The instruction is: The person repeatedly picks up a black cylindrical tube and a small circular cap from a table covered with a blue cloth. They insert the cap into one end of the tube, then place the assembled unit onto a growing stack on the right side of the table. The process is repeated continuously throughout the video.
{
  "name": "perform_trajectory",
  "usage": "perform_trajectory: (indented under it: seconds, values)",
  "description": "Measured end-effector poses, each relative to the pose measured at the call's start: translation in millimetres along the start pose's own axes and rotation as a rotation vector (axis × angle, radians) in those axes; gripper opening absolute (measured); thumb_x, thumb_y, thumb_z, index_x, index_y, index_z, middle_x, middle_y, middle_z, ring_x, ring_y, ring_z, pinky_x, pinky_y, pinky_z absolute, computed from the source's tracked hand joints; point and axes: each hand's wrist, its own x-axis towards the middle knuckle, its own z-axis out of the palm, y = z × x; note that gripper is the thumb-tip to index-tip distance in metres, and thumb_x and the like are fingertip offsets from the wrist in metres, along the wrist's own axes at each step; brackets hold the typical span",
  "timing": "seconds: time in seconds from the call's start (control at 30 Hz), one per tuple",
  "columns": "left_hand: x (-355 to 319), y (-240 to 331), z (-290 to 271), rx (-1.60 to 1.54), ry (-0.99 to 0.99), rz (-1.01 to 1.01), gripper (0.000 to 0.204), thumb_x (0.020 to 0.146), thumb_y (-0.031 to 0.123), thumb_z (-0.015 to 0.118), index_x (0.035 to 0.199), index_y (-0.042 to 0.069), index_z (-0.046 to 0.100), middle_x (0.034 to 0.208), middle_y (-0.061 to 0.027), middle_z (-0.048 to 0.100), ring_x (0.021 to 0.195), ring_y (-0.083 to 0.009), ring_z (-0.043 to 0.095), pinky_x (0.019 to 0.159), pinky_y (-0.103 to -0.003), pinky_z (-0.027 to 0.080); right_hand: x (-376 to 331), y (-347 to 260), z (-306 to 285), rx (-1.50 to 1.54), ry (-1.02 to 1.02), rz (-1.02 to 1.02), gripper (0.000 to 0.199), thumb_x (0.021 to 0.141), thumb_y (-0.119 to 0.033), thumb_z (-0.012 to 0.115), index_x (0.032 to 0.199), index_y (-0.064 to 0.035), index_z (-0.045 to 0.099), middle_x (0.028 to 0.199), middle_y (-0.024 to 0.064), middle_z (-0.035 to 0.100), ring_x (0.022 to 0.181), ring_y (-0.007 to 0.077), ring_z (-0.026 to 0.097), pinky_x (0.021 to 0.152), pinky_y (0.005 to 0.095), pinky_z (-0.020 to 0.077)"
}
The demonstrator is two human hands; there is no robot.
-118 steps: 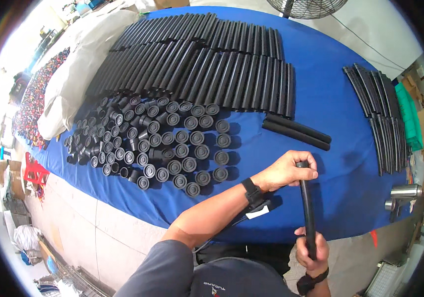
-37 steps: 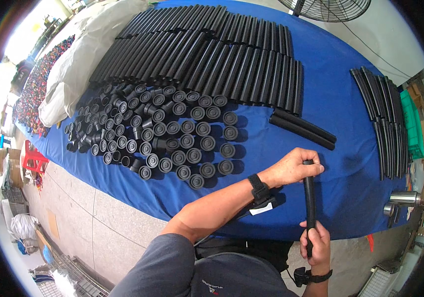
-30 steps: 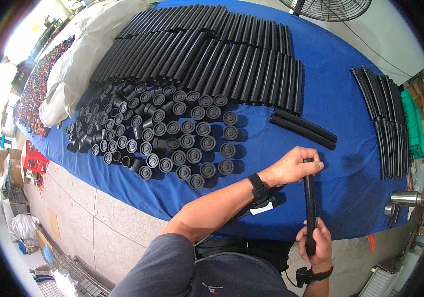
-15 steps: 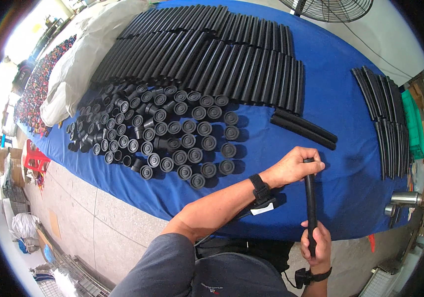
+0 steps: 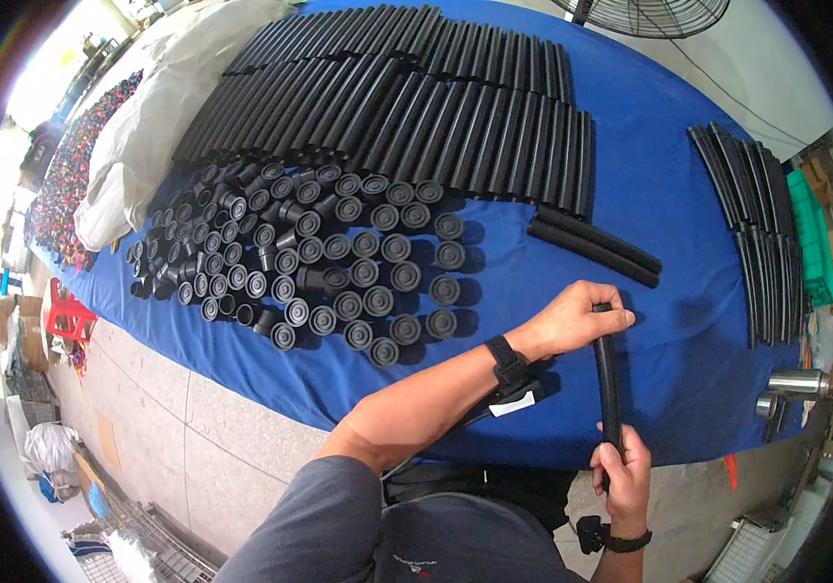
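A slim black tube (image 5: 609,389) stretches between my two hands at the front of the blue-covered table. My left hand (image 5: 579,317) is closed around its far end, the thumb lying across the tip. Lower down, my right hand (image 5: 627,471) grips the near end, and its thumb and fingers hide most of that end. Beyond my left hand, two loose black tubes (image 5: 595,245) lie side by side at a slant. To the left spread many black round-based caps (image 5: 348,306) with ringed faces; some lie on their sides showing a short hollow neck.
Rows of black tubes (image 5: 387,117) cover the table's far side; another stack of thinner black tubes (image 5: 742,185) lies at right beside a green crate (image 5: 810,233). A white sheet (image 5: 149,126), metal cylinders (image 5: 797,383), a fan (image 5: 654,15) and a red stool (image 5: 68,316) surround the blue cloth (image 5: 669,117).
My right hand has shifted its hold on the tube's near end, its thumb now lying over the tube. The left hand keeps its grip. The view has shifted slightly.
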Motion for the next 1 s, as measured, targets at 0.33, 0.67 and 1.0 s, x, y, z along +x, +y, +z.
perform_trajectory:
  seconds: [0.33,0.67,1.0]
  values:
    - [-2,1,1,-0.134,-0.011,-0.044,0.026,0.098,0.030,0.069,0.083,0.009,0.065,0.065,0.0059,0.055,0.053,-0.0027,0.046,0.046,-0.021,0.034,1,5,3,-0.394,0.095,-0.148,0.035,0.105,-0.023,0.052,0.124,0.0063,0.056,0.070,0.0094,0.062,0.044,0.0121,0.053,0.035,0.0242,0.0392]
    - [0,-2,0,-0.097,-0.019,-0.012,0.029,0.099,0.032,0.069,0.082,0.009,0.064,0.067,0.0057,0.056,0.055,-0.0024,0.047,0.047,-0.021,0.035,3,7,-1,-0.367,0.053,-0.125,0.045,0.105,-0.038,0.053,0.122,0.0032,0.055,0.071,0.0128,0.062,0.042,0.0133,0.052,0.034,0.0263,0.0387]
    - [1,-4,2,-0.067,0.007,0.089,0.031,0.099,0.033,0.068,0.080,0.009,0.064,0.066,0.0059,0.055,0.055,-0.0028,0.045,0.047,-0.022,0.034,-3,-6,1,-0.030,0.006,0.018,0.033,0.103,-0.024,0.056,0.118,0.0057,0.060,0.072,0.0072,0.062,0.044,0.0104,0.054,0.037,0.0237,0.0417]
